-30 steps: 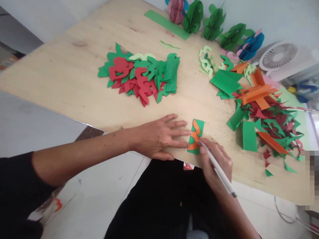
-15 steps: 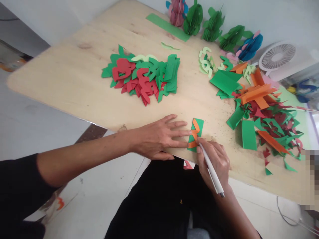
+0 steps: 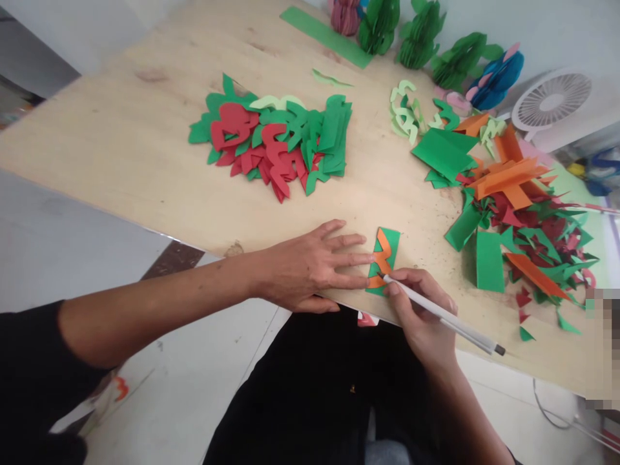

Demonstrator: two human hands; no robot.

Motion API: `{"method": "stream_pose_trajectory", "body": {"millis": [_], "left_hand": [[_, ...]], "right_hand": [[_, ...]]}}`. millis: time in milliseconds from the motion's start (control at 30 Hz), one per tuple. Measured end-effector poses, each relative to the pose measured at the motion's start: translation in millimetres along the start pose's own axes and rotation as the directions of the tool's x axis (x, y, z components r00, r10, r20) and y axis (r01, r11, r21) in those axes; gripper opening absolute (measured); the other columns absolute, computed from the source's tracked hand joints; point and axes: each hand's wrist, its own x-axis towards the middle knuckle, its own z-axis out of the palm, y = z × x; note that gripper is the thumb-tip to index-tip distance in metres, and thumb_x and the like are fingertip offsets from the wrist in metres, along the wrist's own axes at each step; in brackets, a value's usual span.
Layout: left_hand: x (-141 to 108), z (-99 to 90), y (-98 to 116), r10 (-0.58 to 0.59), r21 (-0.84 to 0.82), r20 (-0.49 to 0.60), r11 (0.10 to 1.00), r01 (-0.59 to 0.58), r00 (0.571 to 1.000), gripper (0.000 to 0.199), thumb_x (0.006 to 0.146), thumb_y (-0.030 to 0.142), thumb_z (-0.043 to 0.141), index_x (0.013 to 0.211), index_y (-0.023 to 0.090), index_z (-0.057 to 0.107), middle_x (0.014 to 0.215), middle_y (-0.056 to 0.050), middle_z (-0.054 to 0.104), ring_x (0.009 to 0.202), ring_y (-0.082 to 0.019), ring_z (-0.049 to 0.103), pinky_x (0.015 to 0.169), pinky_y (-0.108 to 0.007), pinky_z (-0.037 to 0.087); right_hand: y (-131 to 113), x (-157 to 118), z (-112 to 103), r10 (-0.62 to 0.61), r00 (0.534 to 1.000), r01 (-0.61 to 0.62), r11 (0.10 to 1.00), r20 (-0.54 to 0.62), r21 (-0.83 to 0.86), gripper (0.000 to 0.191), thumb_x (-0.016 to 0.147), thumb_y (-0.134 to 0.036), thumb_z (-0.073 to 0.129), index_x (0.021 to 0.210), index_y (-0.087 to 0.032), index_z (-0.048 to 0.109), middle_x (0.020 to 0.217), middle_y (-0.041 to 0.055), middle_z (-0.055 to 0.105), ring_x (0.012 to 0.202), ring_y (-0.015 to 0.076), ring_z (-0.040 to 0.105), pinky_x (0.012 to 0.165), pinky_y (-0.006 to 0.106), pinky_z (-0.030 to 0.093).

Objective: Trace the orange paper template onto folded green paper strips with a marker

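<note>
My left hand [image 3: 314, 265] lies flat with fingers spread near the table's front edge. Its fingertips touch a wavy orange paper cutout [image 3: 383, 256], which rests on a green paper rectangle [image 3: 393, 240]. In my right hand [image 3: 426, 310] I grip a white pen [image 3: 448, 318], its tip at the lower part of the orange cutout's edge. Whether the tip presses on the paper is too small to tell.
A heap of red and green cutouts [image 3: 278, 142] lies farther back on the wooden table [image 3: 145, 129]. Scraps [image 3: 537, 239] and folded orange strips [image 3: 513, 177] cover the right side. Behind them stand green honeycomb paper shapes [image 3: 421, 35] and a white fan [image 3: 552, 100].
The pen has swung to a flatter angle, its back end now farther right. Its tip has moved slightly down along the orange cutout. My left hand keeps its place.
</note>
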Motion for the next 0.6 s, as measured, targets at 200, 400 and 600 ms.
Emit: {"method": "stream_pose_trajectory", "body": {"millis": [200, 400, 600], "left_hand": [[-0.9, 1.4, -0.5, 0.003, 0.006, -0.021, 1.0, -0.003, 1.0, 0.053, 0.087, 0.045, 0.061, 0.136, 0.026, 0.051, 0.153, -0.008, 0.04, 0.143, -0.035, 0.031, 0.118, -0.06, 0.015], [-1.4, 1.0, -1.0, -0.007, 0.012, 0.0, 1.0, 0.007, 1.0, 0.054, 0.088, 0.045, 0.059, 0.137, 0.027, 0.049, 0.154, -0.007, 0.039, 0.144, -0.034, 0.03, 0.119, -0.058, 0.014], [-1.8, 1.3, -3.6, 0.01, 0.004, 0.013, 1.0, -0.01, 1.0, 0.053, 0.089, 0.046, 0.057, 0.138, 0.027, 0.048, 0.155, -0.008, 0.038, 0.144, -0.034, 0.03, 0.118, -0.059, 0.013]], "right_hand": [[0.6, 2.6, 1.8, 0.025, 0.999, -0.023, 0.999, 0.039, -0.038, 0.019, 0.082, -0.041, 0.062, 0.074, -0.024, 0.065, 0.06, -0.0028, 0.069, 0.049, 0.0133, 0.057, 0.05, 0.025, 0.041], [-3.0, 7.4, 1.6, 0.047, 0.996, -0.043, 0.998, 0.082, -0.049, 0.019, 0.082, -0.04, 0.06, 0.072, -0.024, 0.065, 0.059, -0.0031, 0.069, 0.051, 0.0147, 0.059, 0.052, 0.026, 0.041], [-4.6, 8.4, 1.4, 0.023, 0.996, -0.018, 0.998, 0.089, -0.059, 0.019, 0.082, -0.038, 0.06, 0.07, -0.024, 0.065, 0.057, -0.0043, 0.068, 0.048, 0.0131, 0.057, 0.051, 0.025, 0.04]]}}
